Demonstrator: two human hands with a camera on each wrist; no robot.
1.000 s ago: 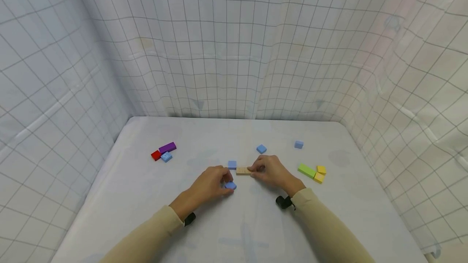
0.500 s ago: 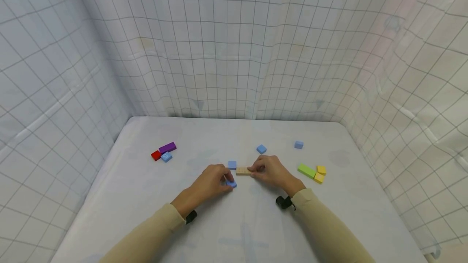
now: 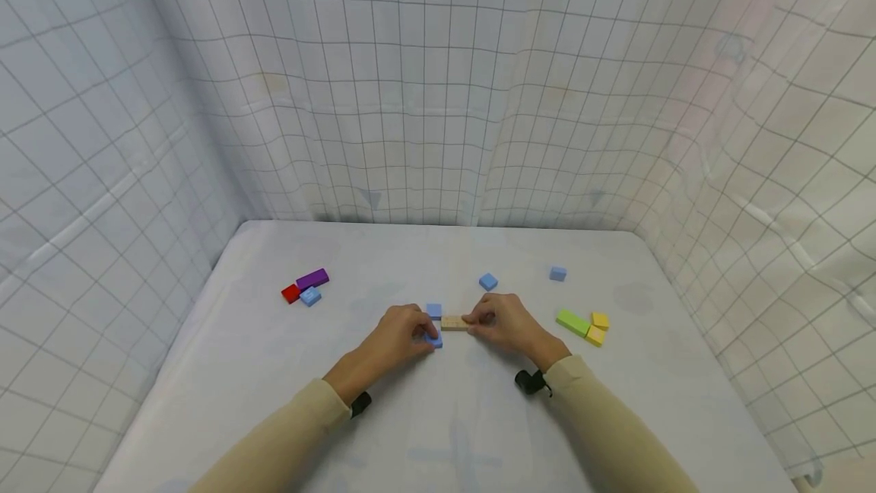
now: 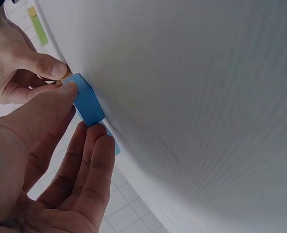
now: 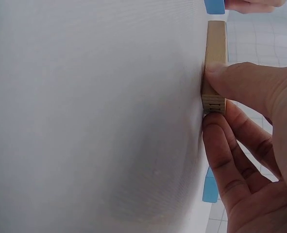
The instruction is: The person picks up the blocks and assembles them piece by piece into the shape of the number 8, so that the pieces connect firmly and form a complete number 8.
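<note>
My left hand (image 3: 400,337) pinches a small blue block (image 4: 88,102) between thumb and fingers, low over the table. A second blue block (image 3: 434,311) lies just beyond it, partly behind my fingertips. Between my hands lies a short wooden bar (image 3: 453,322), light tan, its left end close to the two blue blocks. My right hand (image 3: 508,323) grips the bar's right end. In the right wrist view, the thumb presses the long side of the bar, and dark marks show on its end face.
On the white table (image 3: 383,432), a purple block (image 3: 312,279), red block (image 3: 290,294) and light blue block (image 3: 311,296) cluster left. Two more blue blocks lie at the back, one nearer (image 3: 488,281). A green block (image 3: 572,322) and two yellow blocks (image 3: 596,335) sit right.
My left hand has moved slightly forward with the blue block, bringing it closer to the other blue block and the bar and turning it straighter. My right hand stays on the wooden bar.
</note>
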